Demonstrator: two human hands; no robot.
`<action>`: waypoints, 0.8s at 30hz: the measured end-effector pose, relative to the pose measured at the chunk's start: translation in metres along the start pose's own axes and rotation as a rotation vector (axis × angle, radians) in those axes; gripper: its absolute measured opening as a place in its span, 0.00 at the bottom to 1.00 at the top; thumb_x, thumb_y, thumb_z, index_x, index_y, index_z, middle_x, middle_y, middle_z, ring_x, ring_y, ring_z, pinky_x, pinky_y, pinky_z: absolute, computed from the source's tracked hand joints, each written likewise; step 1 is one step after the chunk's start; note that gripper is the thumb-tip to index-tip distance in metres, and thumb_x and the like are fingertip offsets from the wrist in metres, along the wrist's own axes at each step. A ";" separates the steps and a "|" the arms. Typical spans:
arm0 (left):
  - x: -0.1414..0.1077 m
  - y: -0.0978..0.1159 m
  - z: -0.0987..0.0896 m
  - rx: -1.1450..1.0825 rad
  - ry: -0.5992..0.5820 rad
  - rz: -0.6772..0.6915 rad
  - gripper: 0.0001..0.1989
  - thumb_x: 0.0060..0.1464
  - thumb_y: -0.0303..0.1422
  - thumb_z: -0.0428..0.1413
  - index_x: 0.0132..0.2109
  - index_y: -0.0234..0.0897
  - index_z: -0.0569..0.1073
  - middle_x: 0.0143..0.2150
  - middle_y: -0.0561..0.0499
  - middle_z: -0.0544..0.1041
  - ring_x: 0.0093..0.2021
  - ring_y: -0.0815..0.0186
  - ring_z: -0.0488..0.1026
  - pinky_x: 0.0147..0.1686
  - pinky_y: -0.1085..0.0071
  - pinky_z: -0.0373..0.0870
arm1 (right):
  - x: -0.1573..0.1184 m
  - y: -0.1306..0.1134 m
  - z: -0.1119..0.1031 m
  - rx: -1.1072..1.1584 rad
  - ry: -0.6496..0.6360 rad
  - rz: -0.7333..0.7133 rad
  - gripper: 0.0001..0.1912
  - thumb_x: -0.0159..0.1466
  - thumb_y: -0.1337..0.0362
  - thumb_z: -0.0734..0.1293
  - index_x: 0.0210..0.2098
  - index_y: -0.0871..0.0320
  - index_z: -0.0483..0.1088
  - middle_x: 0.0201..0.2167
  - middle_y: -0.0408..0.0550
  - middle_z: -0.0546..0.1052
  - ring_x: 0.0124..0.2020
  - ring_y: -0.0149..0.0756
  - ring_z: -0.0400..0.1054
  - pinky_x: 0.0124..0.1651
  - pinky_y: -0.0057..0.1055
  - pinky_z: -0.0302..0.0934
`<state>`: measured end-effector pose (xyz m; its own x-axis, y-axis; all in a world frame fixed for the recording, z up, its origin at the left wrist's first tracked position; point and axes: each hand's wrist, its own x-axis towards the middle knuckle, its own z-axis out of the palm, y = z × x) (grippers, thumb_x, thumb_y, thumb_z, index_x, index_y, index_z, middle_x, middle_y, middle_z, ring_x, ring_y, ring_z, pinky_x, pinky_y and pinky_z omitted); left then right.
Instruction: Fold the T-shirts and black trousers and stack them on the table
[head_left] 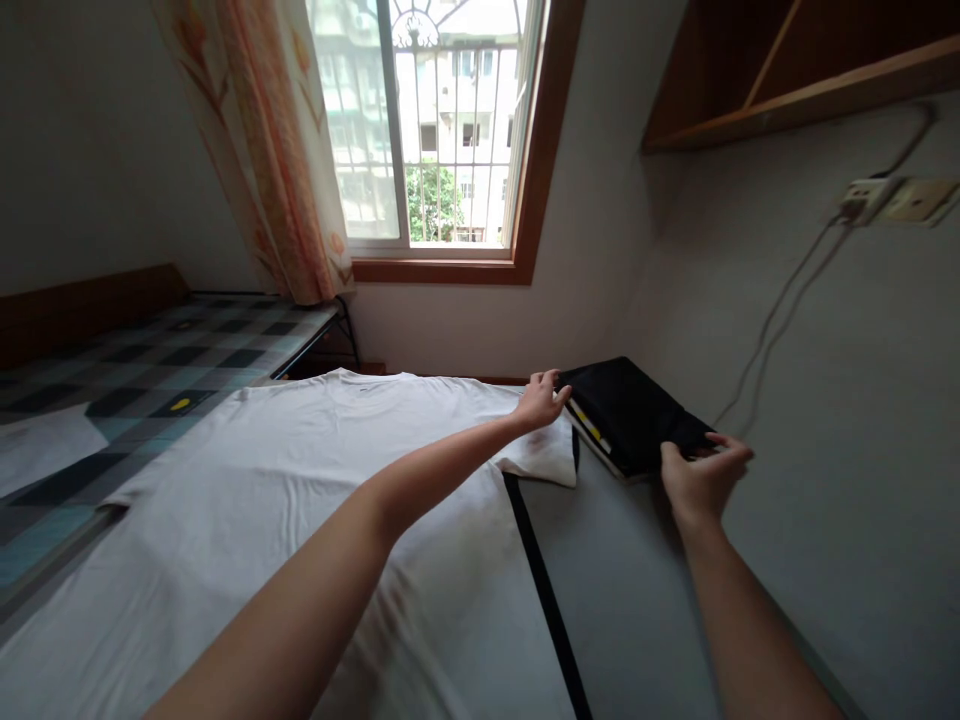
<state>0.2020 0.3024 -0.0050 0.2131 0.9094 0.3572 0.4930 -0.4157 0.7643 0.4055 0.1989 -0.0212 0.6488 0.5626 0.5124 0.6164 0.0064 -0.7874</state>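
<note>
A flat black case or folder [630, 415], with pale and yellow edges showing along its left side, lies at the right of the table, by the wall. My left hand [544, 400] grips its far left corner, fingers bent over the edge. At its near right corner is my right hand [701, 480], closed on that edge with the thumb on the near side. A white T-shirt [322, 480] is spread out across the table, collar toward the window. My left forearm passes over the shirt, and the left hand is just above its right sleeve.
Beside the case is a grey tabletop [615, 580] with a black stripe. A checked bed [225, 345] stands at the left, carrying a white sheet [49, 445]. The curtain [277, 150] hangs by the window. Cables [772, 320] run down the right wall below a wooden shelf [810, 80].
</note>
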 end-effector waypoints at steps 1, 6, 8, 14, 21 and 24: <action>-0.013 -0.004 -0.010 0.026 -0.024 0.062 0.21 0.60 0.37 0.52 0.59 0.35 0.65 0.58 0.38 0.67 0.58 0.58 0.66 0.58 0.61 0.62 | -0.001 -0.003 -0.002 -0.088 0.055 -0.091 0.26 0.49 0.65 0.64 0.48 0.60 0.60 0.46 0.60 0.65 0.50 0.53 0.62 0.49 0.53 0.63; -0.079 -0.032 -0.083 0.153 -0.113 0.206 0.14 0.59 0.35 0.53 0.50 0.37 0.72 0.51 0.42 0.74 0.53 0.59 0.70 0.56 0.61 0.64 | -0.012 -0.025 -0.007 -0.344 0.018 -0.260 0.17 0.59 0.58 0.60 0.42 0.60 0.72 0.49 0.61 0.66 0.53 0.55 0.59 0.52 0.51 0.57; -0.103 -0.044 -0.118 0.216 -0.070 0.174 0.14 0.61 0.36 0.51 0.51 0.37 0.71 0.52 0.43 0.74 0.54 0.59 0.69 0.56 0.60 0.64 | -0.016 -0.027 -0.006 -0.415 -0.037 -0.236 0.19 0.61 0.53 0.60 0.42 0.58 0.73 0.52 0.60 0.66 0.53 0.56 0.59 0.51 0.52 0.56; -0.170 -0.074 -0.214 0.415 0.043 0.113 0.15 0.62 0.36 0.49 0.54 0.39 0.69 0.53 0.46 0.74 0.55 0.60 0.70 0.56 0.60 0.65 | -0.019 -0.022 -0.014 -0.517 0.046 -0.225 0.18 0.61 0.52 0.60 0.37 0.57 0.75 0.51 0.58 0.70 0.56 0.59 0.55 0.51 0.55 0.53; -0.223 -0.111 -0.269 0.643 0.081 0.080 0.16 0.61 0.37 0.48 0.54 0.40 0.69 0.56 0.46 0.72 0.59 0.58 0.66 0.58 0.58 0.62 | -0.005 -0.056 0.002 -0.521 -0.024 -0.431 0.20 0.64 0.55 0.57 0.40 0.60 0.75 0.53 0.58 0.70 0.60 0.53 0.54 0.60 0.51 0.47; -0.225 -0.119 -0.269 0.675 0.052 0.076 0.17 0.62 0.37 0.46 0.54 0.39 0.69 0.56 0.45 0.72 0.60 0.58 0.65 0.60 0.58 0.61 | 0.016 -0.076 0.022 -0.547 -0.189 -0.393 0.27 0.64 0.49 0.58 0.51 0.61 0.72 0.59 0.59 0.66 0.62 0.54 0.51 0.62 0.51 0.45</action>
<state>-0.1311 0.1436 -0.0315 0.2353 0.8692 0.4350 0.9001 -0.3638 0.2399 0.3591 0.2257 0.0390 0.2737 0.7384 0.6163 0.9578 -0.1504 -0.2451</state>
